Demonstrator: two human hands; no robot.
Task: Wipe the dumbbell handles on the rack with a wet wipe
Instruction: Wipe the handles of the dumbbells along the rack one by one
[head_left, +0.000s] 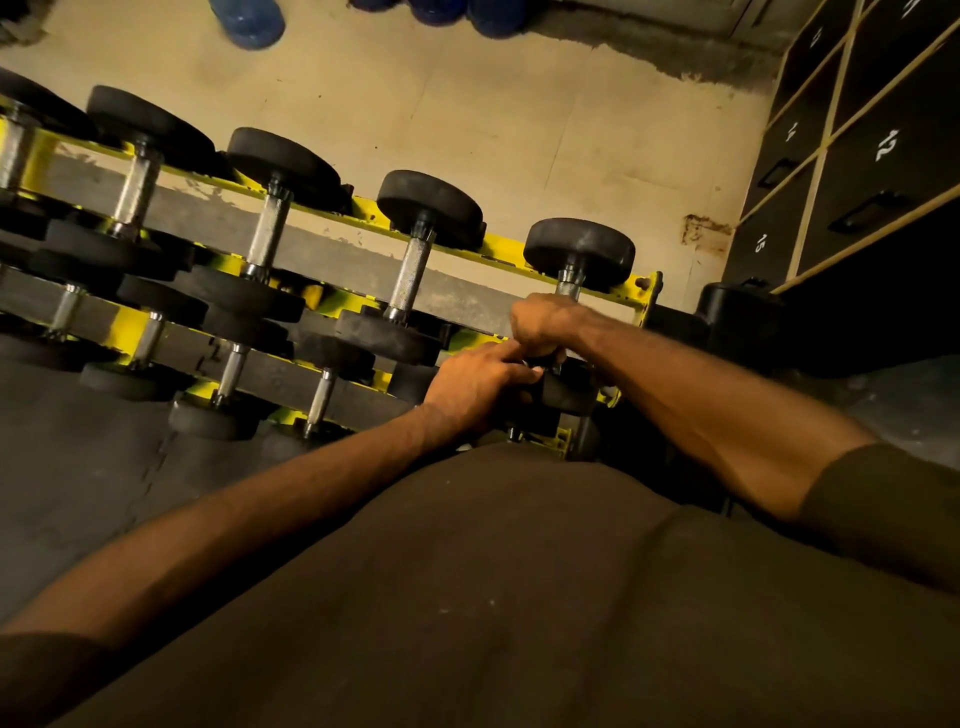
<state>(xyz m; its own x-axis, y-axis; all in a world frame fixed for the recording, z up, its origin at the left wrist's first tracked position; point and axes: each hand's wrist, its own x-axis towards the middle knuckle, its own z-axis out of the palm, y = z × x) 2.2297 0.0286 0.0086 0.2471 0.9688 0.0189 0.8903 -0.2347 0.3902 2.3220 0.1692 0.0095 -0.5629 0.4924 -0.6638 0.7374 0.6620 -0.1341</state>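
Observation:
A yellow rack (649, 291) carries several black dumbbells with knurled steel handles on tiers. My right hand (545, 325) grips the handle (569, 288) of the rightmost dumbbell (579, 252) on the top tier, covering most of that handle. My left hand (478, 384) reaches in from the left, its fingers resting against that dumbbell's near head (571, 395) just below my right hand. No wet wipe shows; whatever lies under my right palm is hidden.
More dumbbells (431, 208) line the rack to the left, with a lower tier (322, 400) nearer me. Dark numbered lockers (883, 145) stand at the right. Blue water jugs (249, 21) sit on the beige floor behind the rack.

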